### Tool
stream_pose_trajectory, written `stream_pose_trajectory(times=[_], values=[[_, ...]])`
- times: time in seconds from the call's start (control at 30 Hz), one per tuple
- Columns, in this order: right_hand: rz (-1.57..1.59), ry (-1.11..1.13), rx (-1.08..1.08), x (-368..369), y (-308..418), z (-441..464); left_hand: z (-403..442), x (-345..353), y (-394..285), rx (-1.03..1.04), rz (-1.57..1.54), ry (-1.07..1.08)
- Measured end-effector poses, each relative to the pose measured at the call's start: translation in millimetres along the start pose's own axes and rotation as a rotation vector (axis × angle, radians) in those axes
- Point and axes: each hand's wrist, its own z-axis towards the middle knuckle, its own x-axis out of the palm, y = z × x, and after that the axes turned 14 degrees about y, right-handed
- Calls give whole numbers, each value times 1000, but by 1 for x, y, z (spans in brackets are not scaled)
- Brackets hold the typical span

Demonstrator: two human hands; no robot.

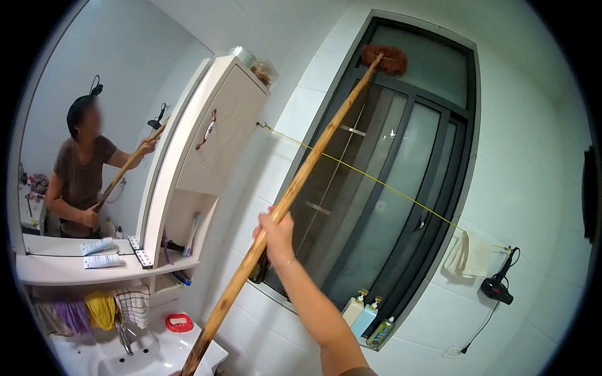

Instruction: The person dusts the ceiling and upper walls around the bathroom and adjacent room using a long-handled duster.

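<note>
My right hand [276,237] is closed around the middle of a thick wooden pole, the handle of a long mop [295,191]. The pole slants from the bottom edge up toward the window. At its top, a shaggy reddish-brown head [387,61] lies against the upper window pane [433,59]. Only in the mirror does my left hand [89,217] show clearly, wrapped around the lower, darker end of the pole. Directly, that lower end runs out of view at the bottom edge.
A yellow cord [370,176] crosses before the window, with a cloth [469,254] and a hair dryer [496,288] at its right end. Bottles [362,318] stand on the sill. Left are a cabinet [210,144], mirror [135,69], shelf [56,266] and sink [157,351].
</note>
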Motion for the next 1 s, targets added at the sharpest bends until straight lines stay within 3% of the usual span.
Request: stream_pose_trajectory(times=[0.07,0.1,0.33,0.43,0.63,0.73,0.8,1.0], values=[[18,-16,-27,-17,11,36,27,3,-48,139,-192,-154],[57,-16,-44,-24,15,53,40,-11,-78,121,-130,-59],[216,102,-36,-51,58,105,128,-42,-249,284,-121,-29],[222,72,-52,-71,76,121,151,-41,-291,299,-160,47],[136,59,-17,-93,74,108,173,-33,-286,352,-126,93],[63,30,-72,-100,69,88,175,-32,-271,273,-56,92],[57,30,-102,-109,71,88,181,-29,-264,366,112,-11],[-53,-168,-216,-122,97,100,176,-27,-280,469,90,-119]])
